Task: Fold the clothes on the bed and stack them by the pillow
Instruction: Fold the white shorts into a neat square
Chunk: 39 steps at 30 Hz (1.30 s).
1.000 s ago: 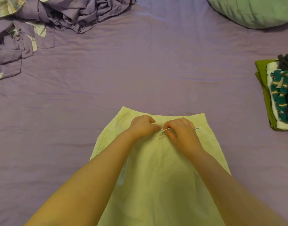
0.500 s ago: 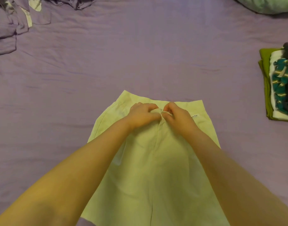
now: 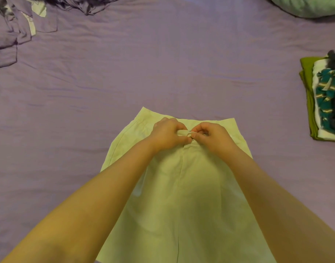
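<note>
Pinching waistband of pale yellow shorts (image 3: 182, 196) w/ both hands.
I see L hand (image 3: 167, 134) & R hand (image 3: 212, 136) curled at centre fastening; shorts flat on purple sheet (image 3: 163, 63).

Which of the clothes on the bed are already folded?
The stack at the right edge: green, white, teal-striped and dark pieces lying in neat layers. The purple heap top left is crumpled, and the pale shorts lie flat, unfolded.
</note>
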Each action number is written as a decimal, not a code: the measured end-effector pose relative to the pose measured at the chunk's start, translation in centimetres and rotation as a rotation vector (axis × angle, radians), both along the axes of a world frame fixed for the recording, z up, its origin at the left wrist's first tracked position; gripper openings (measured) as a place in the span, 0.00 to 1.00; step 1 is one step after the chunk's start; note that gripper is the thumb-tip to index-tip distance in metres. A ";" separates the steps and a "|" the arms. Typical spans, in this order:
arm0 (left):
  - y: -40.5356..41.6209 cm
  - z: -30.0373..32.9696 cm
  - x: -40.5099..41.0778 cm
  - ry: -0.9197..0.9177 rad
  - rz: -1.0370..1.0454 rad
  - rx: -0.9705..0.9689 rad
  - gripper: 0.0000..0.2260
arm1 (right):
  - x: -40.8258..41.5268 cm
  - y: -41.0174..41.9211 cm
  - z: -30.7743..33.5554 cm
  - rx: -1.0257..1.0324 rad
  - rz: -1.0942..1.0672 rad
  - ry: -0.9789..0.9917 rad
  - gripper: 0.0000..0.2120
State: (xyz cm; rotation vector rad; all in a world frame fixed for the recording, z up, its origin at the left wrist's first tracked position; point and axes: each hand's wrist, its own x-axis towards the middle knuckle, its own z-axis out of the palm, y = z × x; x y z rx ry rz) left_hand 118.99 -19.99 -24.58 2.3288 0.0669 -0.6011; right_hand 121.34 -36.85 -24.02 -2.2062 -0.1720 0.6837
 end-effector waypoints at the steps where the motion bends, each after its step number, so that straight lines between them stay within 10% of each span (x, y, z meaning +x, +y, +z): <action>1: -0.1 0.2 0.1 0.025 0.003 -0.026 0.12 | 0.0 0.0 0.0 -0.012 0.001 -0.017 0.01; 9: 0.0 1.2 -0.1 0.179 0.122 -0.274 0.10 | 0.4 0.0 0.4 0.039 0.020 0.006 0.04; 20: 0.4 1.1 0.4 0.176 -0.006 -0.135 0.14 | -0.1 0.1 0.0 0.076 -0.042 0.037 0.04; 27: 0.7 -0.4 -0.9 -0.120 -0.002 0.324 0.25 | -1.4 0.4 -1.7 -0.335 0.161 -0.299 0.19; 32: 5.7 -1.8 -2.7 -0.027 0.367 0.431 0.37 | 0.3 -1.7 -3.3 -0.746 0.270 -0.248 0.30; 39: 8.7 -2.4 -2.9 -0.053 0.437 0.413 0.14 | 1.6 -0.8 -2.0 -0.891 0.371 -0.530 0.11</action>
